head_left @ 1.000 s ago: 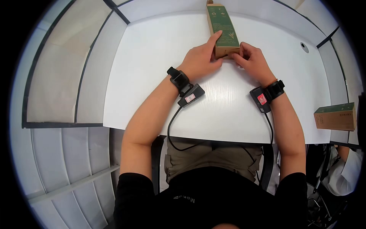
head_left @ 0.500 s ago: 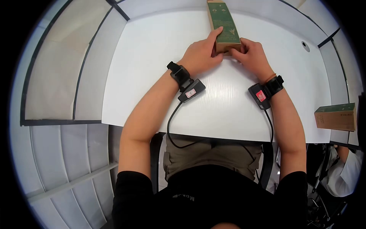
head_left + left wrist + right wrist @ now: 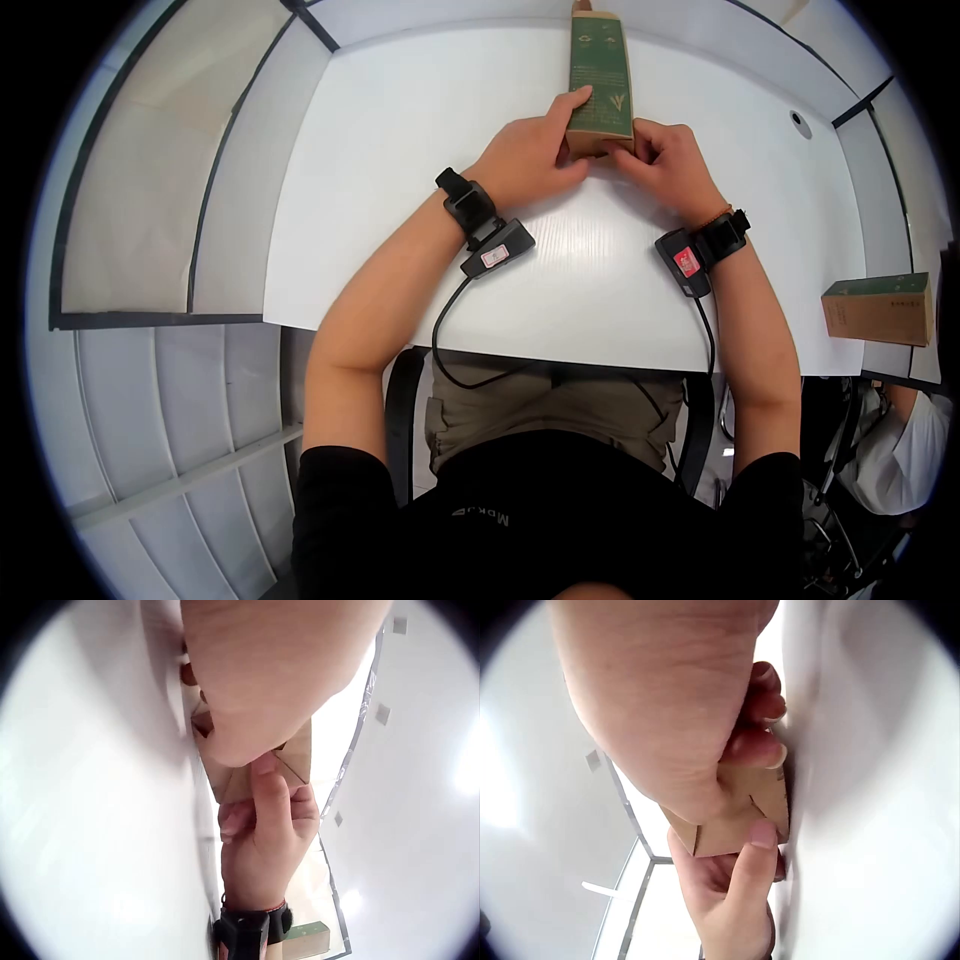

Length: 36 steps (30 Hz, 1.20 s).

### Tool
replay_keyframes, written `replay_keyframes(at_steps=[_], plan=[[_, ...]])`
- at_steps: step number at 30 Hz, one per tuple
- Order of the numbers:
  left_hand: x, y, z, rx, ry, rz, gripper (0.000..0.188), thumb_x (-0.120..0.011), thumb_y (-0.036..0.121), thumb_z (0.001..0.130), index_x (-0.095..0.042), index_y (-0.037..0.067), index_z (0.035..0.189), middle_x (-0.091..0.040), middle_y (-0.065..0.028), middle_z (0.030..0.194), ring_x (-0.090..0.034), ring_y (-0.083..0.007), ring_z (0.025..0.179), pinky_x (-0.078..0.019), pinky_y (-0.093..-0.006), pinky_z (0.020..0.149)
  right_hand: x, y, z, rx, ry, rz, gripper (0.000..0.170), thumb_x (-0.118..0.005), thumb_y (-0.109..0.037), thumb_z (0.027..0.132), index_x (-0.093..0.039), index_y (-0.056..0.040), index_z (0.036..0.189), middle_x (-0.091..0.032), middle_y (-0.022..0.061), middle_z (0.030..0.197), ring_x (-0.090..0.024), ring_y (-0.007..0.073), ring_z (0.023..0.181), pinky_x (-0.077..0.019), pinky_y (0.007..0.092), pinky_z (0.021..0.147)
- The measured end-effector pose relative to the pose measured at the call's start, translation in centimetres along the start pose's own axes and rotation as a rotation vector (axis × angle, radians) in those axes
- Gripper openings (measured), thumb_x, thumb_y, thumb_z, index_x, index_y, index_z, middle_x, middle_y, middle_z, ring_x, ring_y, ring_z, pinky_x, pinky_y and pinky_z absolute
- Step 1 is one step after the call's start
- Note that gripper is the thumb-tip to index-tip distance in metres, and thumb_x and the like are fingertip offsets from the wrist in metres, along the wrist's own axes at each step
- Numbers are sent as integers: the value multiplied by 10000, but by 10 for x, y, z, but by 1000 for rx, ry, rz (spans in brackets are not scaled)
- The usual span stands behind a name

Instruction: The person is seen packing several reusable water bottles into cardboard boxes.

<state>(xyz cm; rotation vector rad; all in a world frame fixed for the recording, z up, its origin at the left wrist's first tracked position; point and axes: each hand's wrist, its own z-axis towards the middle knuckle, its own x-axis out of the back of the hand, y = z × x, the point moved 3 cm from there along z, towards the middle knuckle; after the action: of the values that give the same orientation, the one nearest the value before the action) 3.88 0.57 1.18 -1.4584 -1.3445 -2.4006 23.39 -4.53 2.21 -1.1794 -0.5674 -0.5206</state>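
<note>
At one o'clock we're gripping the green box with our left hand, pinching its end with our right hand, ideally pressing evenly.

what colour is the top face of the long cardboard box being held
The top face is green, clearest in the head view.

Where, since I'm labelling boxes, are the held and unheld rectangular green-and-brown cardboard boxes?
Held box (image 3: 602, 80), head view: green printed face.
Unheld box (image 3: 878, 313), head view: brown side.
</note>
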Motion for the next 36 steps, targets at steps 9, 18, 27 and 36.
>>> replay_keyframes(at_steps=[9, 18, 27, 36], plan=[[-4, 6, -11, -41, 44, -5, 712, -638, 125, 954, -226, 47, 1529, -711, -237, 947, -705, -393, 838, -553, -431, 756, -3, 2, -7, 60, 5, 28, 233, -725, -154, 852, -589, 15, 768, -429, 49, 530, -390, 152, 495, -375, 312, 498], [-4, 8, -18, -61, 93, -45, 685, -647, 79, 931, -264, 37, 1498, -710, -240, 971, -709, -387, 861, -559, -417, 773, -7, 0, -10, 95, -2, 20, 188, -703, -125, 860, -590, 4, 786, -443, 54, 531, -405, 156, 483, -391, 313, 497], [2, 16, -19, -76, 179, -194, 635, -655, 84, 941, -347, 60, 1496, -724, -147, 960, -705, -207, 777, -550, -339, 709, -4, -10, -10, 59, 60, 124, 239, -721, -102, 850, -546, -6, 719, -444, 27, 520, -429, 118, 485, -405, 285, 500], [14, 41, -26, -294, 474, -154, 503, -653, 39, 910, -506, 63, 1390, -663, -41, 752, -515, -83, 531, -426, -243, 518, 1, -38, -16, 24, 134, 419, 377, -730, -88, 880, -459, -47, 622, -541, -18, 539, -575, 68, 478, -444, 236, 452]])
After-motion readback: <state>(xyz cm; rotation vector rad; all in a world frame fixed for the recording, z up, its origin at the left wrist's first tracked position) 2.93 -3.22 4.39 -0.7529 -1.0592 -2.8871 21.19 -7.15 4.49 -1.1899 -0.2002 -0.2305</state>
